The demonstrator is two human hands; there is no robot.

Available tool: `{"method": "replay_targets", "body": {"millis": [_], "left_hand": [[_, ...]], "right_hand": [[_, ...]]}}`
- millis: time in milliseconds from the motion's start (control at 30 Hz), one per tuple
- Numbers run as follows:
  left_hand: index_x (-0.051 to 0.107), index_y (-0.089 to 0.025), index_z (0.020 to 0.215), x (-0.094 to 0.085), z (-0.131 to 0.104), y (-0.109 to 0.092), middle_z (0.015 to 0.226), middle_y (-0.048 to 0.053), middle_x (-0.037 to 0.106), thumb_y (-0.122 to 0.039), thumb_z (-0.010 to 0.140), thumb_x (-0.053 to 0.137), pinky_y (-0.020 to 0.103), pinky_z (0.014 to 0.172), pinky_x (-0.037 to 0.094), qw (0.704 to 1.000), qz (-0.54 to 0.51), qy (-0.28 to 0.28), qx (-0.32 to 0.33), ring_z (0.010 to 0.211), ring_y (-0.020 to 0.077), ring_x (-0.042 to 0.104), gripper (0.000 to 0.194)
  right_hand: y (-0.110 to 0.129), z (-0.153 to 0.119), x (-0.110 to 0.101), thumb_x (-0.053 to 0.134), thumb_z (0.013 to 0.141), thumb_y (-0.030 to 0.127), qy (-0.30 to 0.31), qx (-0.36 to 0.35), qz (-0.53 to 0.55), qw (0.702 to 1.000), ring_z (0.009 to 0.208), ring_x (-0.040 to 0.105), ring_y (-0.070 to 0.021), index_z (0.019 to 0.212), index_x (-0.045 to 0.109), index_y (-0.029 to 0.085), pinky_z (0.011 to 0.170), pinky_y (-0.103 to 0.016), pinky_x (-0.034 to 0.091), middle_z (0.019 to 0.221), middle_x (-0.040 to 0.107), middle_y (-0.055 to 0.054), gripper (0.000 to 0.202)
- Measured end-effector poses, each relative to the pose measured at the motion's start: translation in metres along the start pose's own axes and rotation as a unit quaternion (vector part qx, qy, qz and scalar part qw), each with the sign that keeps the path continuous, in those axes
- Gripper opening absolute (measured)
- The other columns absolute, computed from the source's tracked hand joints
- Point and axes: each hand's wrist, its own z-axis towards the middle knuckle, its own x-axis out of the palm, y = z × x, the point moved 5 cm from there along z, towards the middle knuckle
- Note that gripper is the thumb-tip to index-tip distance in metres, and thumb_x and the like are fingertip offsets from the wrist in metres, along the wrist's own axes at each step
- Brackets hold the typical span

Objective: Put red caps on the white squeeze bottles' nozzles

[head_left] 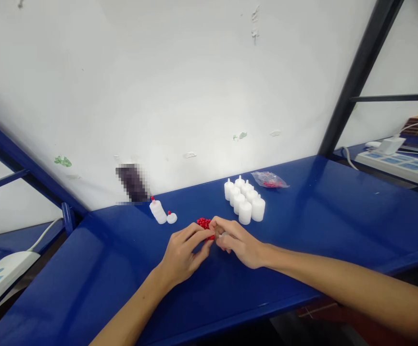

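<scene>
My left hand (184, 251) is closed in a pinch, its thumb and fingertips meeting my right hand's fingertips; what they hold, if anything, is hidden. My right hand (243, 241) is curled around a small white piece (224, 234), mostly covered by the fingers. Just behind the fingertips lies a heap of small red caps (203, 222). To its right stand several white bottles (245, 212) with pointed tops, grouped in rows. On the left a white bottle (158, 212) with a red tip stands beside a low white lid (171, 218), also red-tipped.
A clear plastic bag (271, 180) with red pieces lies at the back of the blue table (324, 221). A white wall (194, 96) rises behind. Power strips (8, 276) sit beyond the left and right frame posts. A blurred dark patch (133, 182) covers part of the wall.
</scene>
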Motion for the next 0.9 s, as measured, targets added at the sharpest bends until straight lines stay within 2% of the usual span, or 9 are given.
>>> {"method": "replay_targets", "body": {"millis": [133,300,433,567,700,767,800,900], "left_hand": [[0.061,-0.020,0.111,0.007,0.001,-0.006,0.090,0.006,0.067,-0.014,0.092,0.052,0.025,0.068,0.053,0.999,-0.012,0.030,0.019,0.077,0.0144,0.064,0.022],[0.060,-0.019,0.108,0.011,0.002,-0.010,0.092,0.007,0.069,-0.012,0.091,0.051,0.028,0.069,0.052,0.997,-0.030,0.068,0.025,0.079,0.0167,0.064,0.020],[0.060,-0.018,0.109,0.012,0.001,-0.009,0.081,0.003,0.064,-0.014,0.091,0.054,0.024,0.062,0.047,0.994,-0.079,0.073,-0.012,0.064,0.0122,0.056,0.019],[0.062,-0.019,0.106,0.015,0.000,-0.010,0.080,0.001,0.061,-0.015,0.092,0.054,0.023,0.061,0.043,0.990,-0.107,0.087,-0.041,0.063,0.0108,0.052,0.017],[0.062,-0.019,0.103,0.015,-0.001,-0.008,0.077,0.000,0.060,-0.017,0.095,0.050,0.022,0.059,0.040,0.981,-0.144,0.101,-0.077,0.061,0.0102,0.049,0.015],[0.060,-0.019,0.102,0.009,-0.002,0.003,0.071,-0.002,0.057,-0.020,0.096,0.048,0.021,0.056,0.038,0.975,-0.163,0.082,-0.127,0.058,0.0096,0.046,0.014],[0.059,-0.019,0.101,0.003,-0.002,0.013,0.067,-0.004,0.054,-0.023,0.097,0.048,0.021,0.055,0.036,0.972,-0.162,0.054,-0.162,0.055,0.0094,0.044,0.013],[0.056,-0.018,0.094,-0.027,-0.008,0.048,0.056,-0.008,0.041,-0.033,0.096,0.049,0.020,0.050,0.029,0.952,-0.105,-0.084,-0.274,0.049,0.0090,0.036,0.016]], "right_hand": [[0.005,-0.004,0.004,0.047,0.082,0.020,0.009,-0.045,-0.067,0.997,0.059,0.032,-0.0114,0.087,0.036,0.023,0.057,-0.024,0.029,0.067,0.038,0.007,0.012],[0.009,-0.006,0.007,0.044,0.086,0.020,0.020,-0.053,-0.120,0.991,0.055,0.035,-0.0119,0.093,0.036,0.023,0.057,-0.025,0.027,0.065,0.041,0.008,0.011],[0.012,-0.008,0.008,0.041,0.084,0.015,0.018,-0.070,-0.124,0.990,0.054,0.034,-0.0116,0.090,0.037,0.023,0.056,-0.025,0.027,0.063,0.039,0.008,0.011],[0.012,-0.008,0.009,0.040,0.083,0.014,0.023,-0.093,-0.110,0.989,0.054,0.034,-0.0115,0.089,0.038,0.022,0.056,-0.025,0.028,0.064,0.039,0.007,0.010],[0.008,-0.006,0.009,0.043,0.091,0.024,0.023,-0.085,-0.091,0.992,0.056,0.036,-0.0112,0.093,0.039,0.022,0.056,-0.024,0.030,0.065,0.041,0.007,0.005],[0.005,-0.005,0.009,0.044,0.096,0.034,0.015,-0.061,-0.083,0.995,0.055,0.037,-0.0108,0.103,0.041,0.021,0.054,-0.024,0.029,0.064,0.042,0.008,0.015],[0.003,-0.005,0.008,0.042,0.098,0.039,0.009,-0.050,-0.079,0.996,0.054,0.037,-0.0105,0.108,0.042,0.021,0.053,-0.023,0.028,0.064,0.043,0.008,0.020],[-0.002,-0.003,0.007,0.038,0.101,0.045,-0.003,-0.038,-0.074,0.996,0.051,0.037,-0.0096,0.111,0.045,0.021,0.053,-0.023,0.028,0.060,0.043,0.009,0.027]]}}
